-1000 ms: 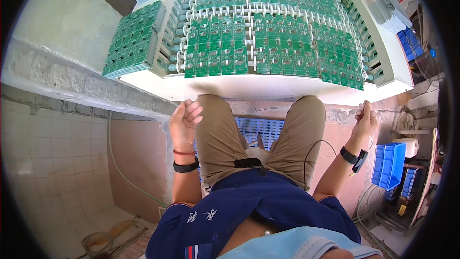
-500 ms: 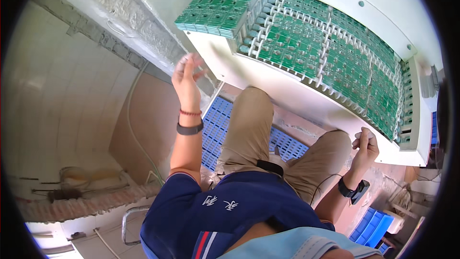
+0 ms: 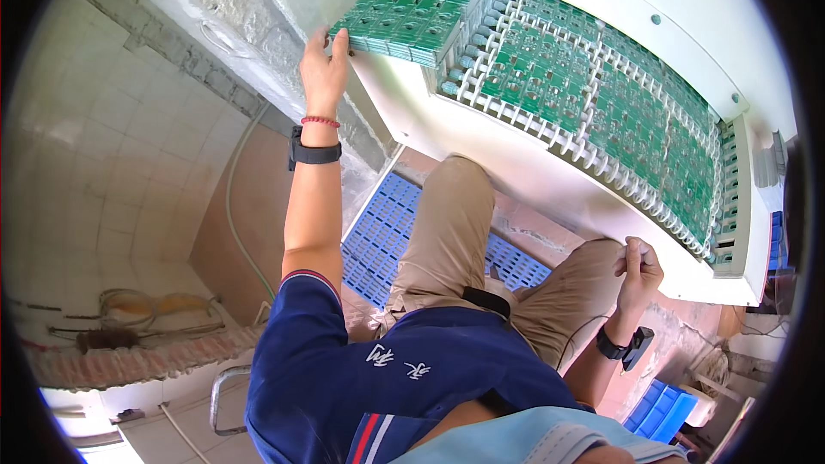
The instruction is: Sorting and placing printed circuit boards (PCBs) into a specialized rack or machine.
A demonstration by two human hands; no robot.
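At the near left corner of a stack of green circuit boards (image 3: 408, 13), my left hand (image 3: 325, 73) has its thumb against the front edge and its fingers bent around the left side. The stack lies on the white left end of a machine. Beside it, more green circuit boards (image 3: 537, 69) lie flat in rows on white rollers (image 3: 593, 146). My right hand (image 3: 640, 271) is held above my right knee, apart from the machine, with its fingers curled and pinched together. Whether anything small is between those fingertips cannot be seen.
The white machine body (image 3: 507, 163) runs across in front of my knees. Below my legs is a blue slotted mat (image 3: 378, 241). A blue crate (image 3: 660, 408) stands at the lower right. To the left are a rough wall ledge (image 3: 206, 9) and a thin hose (image 3: 236, 232).
My left hand has moved up and forward to the stack's corner. My right hand has drawn slightly down and left, still closed. More bare roller shows along the near edge of the boards.
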